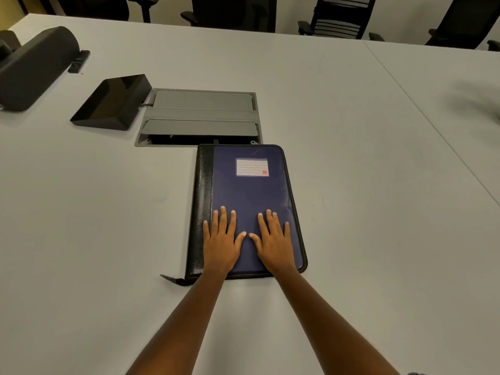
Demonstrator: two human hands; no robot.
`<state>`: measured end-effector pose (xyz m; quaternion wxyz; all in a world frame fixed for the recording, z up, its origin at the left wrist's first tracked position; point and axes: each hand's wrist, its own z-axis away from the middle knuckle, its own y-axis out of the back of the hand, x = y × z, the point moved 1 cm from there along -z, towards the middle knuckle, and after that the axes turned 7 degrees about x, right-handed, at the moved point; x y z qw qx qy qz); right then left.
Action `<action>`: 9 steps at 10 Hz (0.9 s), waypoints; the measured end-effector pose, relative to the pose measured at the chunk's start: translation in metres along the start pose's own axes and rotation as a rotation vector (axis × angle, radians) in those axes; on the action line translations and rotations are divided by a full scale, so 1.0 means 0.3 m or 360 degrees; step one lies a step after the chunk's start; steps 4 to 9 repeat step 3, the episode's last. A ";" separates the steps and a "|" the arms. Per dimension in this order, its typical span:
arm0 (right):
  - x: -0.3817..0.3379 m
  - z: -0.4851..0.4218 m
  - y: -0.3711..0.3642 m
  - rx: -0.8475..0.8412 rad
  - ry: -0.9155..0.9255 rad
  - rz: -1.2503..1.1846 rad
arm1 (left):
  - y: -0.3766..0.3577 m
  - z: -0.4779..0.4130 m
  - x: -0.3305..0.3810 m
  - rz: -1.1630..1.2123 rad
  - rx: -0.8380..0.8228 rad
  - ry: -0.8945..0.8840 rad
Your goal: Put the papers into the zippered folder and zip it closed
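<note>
At far left lies a dark padded roll [35,66], then a black slanted console [111,101] beside a grey hatch [200,117] set in the white table [378,158]. The zippered folder [249,190] lies closed at centre, its far edge meeting the hatch's near rim and its zip pull [170,279] trailing left. The left hand [221,239] and right hand [274,242] rest flat on the folder's blue cover, fingers spread, gripping nothing.

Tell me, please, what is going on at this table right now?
A person rests the left hand and the right hand flat on a blue zippered folder lying closed on the grey table. The zipper pull sticks out at its near left corner, and the folder looks zipped shut.
</note>
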<state>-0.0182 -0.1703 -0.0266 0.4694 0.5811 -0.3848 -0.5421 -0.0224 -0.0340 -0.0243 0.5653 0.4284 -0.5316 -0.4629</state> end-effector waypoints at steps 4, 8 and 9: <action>-0.010 -0.001 0.021 -0.0019 0.0006 -0.0021 | 0.011 0.000 0.001 -0.0027 0.0059 -0.0017; -0.010 -0.001 0.021 -0.0019 0.0006 -0.0021 | 0.011 0.000 0.001 -0.0027 0.0059 -0.0017; -0.010 -0.001 0.021 -0.0019 0.0006 -0.0021 | 0.011 0.000 0.001 -0.0027 0.0059 -0.0017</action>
